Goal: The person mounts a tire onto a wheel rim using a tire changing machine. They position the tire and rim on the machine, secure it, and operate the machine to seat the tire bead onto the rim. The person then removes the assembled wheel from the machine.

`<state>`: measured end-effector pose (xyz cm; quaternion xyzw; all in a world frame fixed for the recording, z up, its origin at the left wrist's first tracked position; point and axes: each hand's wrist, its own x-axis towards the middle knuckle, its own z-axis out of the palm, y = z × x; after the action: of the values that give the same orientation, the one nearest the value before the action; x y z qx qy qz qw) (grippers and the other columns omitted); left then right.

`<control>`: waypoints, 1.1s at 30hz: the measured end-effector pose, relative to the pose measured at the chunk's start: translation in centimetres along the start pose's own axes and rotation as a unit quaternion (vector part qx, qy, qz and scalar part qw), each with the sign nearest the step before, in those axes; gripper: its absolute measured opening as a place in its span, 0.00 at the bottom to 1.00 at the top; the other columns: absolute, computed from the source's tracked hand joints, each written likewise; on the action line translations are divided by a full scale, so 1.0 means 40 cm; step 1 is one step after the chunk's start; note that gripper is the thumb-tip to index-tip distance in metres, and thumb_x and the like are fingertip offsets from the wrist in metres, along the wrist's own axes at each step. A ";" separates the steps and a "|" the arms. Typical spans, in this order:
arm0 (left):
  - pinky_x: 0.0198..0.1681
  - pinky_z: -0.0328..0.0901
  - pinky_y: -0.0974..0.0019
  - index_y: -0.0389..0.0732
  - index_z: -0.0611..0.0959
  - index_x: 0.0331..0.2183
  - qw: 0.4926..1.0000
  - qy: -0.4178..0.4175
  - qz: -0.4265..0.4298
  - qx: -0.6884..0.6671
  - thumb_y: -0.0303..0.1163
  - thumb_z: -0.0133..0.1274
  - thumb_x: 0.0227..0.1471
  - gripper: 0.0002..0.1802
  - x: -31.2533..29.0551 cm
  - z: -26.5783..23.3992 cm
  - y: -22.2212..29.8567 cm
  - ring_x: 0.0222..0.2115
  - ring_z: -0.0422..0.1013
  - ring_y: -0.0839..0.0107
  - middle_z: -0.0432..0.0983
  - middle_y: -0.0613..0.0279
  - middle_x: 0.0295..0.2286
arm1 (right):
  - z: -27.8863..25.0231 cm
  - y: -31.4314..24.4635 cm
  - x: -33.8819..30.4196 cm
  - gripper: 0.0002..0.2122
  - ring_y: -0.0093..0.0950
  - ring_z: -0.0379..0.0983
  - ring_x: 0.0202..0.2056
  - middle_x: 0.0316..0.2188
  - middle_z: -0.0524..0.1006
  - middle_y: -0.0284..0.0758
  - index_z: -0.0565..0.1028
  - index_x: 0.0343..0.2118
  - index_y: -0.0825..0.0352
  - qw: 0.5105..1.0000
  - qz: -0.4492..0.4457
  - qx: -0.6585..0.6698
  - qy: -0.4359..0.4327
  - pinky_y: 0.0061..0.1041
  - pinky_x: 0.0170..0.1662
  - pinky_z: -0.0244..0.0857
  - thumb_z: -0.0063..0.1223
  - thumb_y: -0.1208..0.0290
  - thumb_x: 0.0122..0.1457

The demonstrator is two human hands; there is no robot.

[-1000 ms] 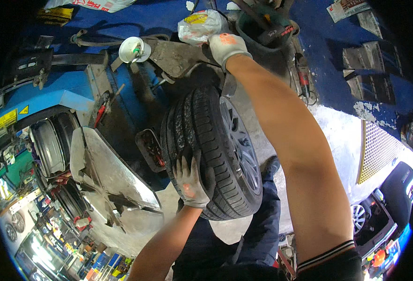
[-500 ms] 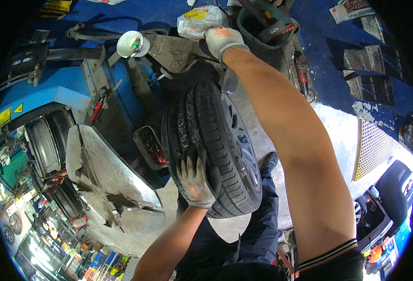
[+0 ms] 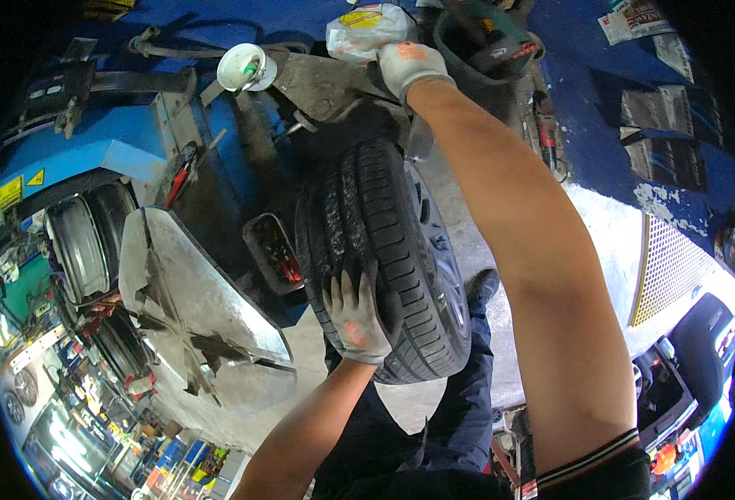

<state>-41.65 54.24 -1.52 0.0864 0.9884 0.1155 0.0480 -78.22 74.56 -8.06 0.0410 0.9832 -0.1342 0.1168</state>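
The black ribbed rubber tyre on its silver wheel (image 3: 384,258) stands upright, hemmed by the blue machine (image 3: 126,142); bare concrete floor (image 3: 484,250) lies right. Left hand (image 3: 355,317) spreads flat on the tread, grip released; right hand (image 3: 409,67) clenched at the top edge

A single wide fisheye view from the left of two cameras on my head, tipped steeply down over my own arms, which enter from the lower edge. The lens sits close: my right forearm fills the right centre of the frame, stretching up to my gloved right hand (image 3: 409,68) near the top edge, while my gloved left hand (image 3: 357,315) lies flat on the tread of the upright tyre (image 3: 384,250) at centre. My trouser legs show beneath it at bottom centre. Straight edges of the blue machine (image 3: 126,150) at upper left bow toward the dark circular rim. No second view is given.
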 end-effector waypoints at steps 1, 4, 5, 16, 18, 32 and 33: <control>0.62 0.55 0.29 0.35 0.73 0.61 1.000 -0.001 0.001 0.005 0.57 0.54 0.54 0.43 0.000 0.000 0.001 0.57 0.64 0.26 0.67 0.29 0.58 | -0.002 -0.002 -0.001 0.16 0.43 0.80 0.52 0.51 0.82 0.43 0.82 0.50 0.60 1.000 -0.012 -0.014 0.003 0.42 0.54 0.75 0.44 0.69 0.67; 0.61 0.56 0.29 0.35 0.74 0.61 1.000 0.007 0.006 0.011 0.55 0.54 0.53 0.42 0.000 0.000 0.002 0.56 0.65 0.27 0.67 0.29 0.58 | -0.005 -0.005 -0.006 0.16 0.43 0.80 0.53 0.51 0.82 0.43 0.82 0.50 0.60 0.999 -0.018 -0.034 -0.005 0.42 0.54 0.75 0.43 0.69 0.67; 0.61 0.56 0.29 0.36 0.74 0.60 1.000 0.014 0.007 0.014 0.54 0.54 0.52 0.42 0.001 0.001 0.002 0.56 0.65 0.28 0.67 0.30 0.57 | -0.004 -0.007 -0.007 0.16 0.43 0.80 0.53 0.51 0.82 0.43 0.82 0.50 0.60 0.999 -0.013 -0.029 0.001 0.42 0.54 0.75 0.43 0.69 0.67; 0.61 0.55 0.28 0.38 0.72 0.63 1.000 0.018 0.007 -0.005 0.60 0.52 0.55 0.44 0.004 0.009 0.003 0.55 0.64 0.24 0.68 0.29 0.57 | 0.000 -0.007 -0.008 0.16 0.43 0.80 0.51 0.50 0.82 0.44 0.83 0.49 0.59 0.999 -0.012 -0.012 0.038 0.41 0.54 0.75 0.43 0.68 0.67; 0.61 0.55 0.28 0.37 0.72 0.63 1.000 0.011 0.005 0.002 0.60 0.52 0.56 0.44 0.002 0.009 0.001 0.55 0.64 0.24 0.67 0.29 0.57 | -0.002 -0.007 -0.010 0.16 0.43 0.80 0.51 0.50 0.82 0.43 0.83 0.50 0.59 0.999 -0.015 -0.032 0.027 0.41 0.54 0.75 0.43 0.68 0.67; 0.61 0.55 0.27 0.34 0.71 0.63 1.000 0.016 0.019 0.002 0.58 0.49 0.58 0.43 -0.002 0.008 -0.005 0.55 0.63 0.23 0.66 0.26 0.57 | 0.014 -0.016 -0.017 0.15 0.42 0.81 0.51 0.50 0.82 0.42 0.84 0.49 0.58 0.999 -0.014 -0.019 0.046 0.40 0.54 0.75 0.45 0.68 0.66; 0.61 0.55 0.27 0.34 0.71 0.62 1.000 0.013 0.019 -0.001 0.58 0.49 0.58 0.43 -0.003 0.007 -0.006 0.55 0.63 0.23 0.66 0.26 0.57 | 0.013 -0.015 -0.020 0.15 0.42 0.81 0.51 0.50 0.83 0.42 0.84 0.48 0.58 0.999 -0.009 -0.009 0.049 0.40 0.54 0.75 0.45 0.68 0.66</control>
<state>-41.55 54.05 -1.85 0.1039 0.9869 0.1188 0.0331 -77.39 73.80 -8.19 0.0374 0.9893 -0.1242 0.0674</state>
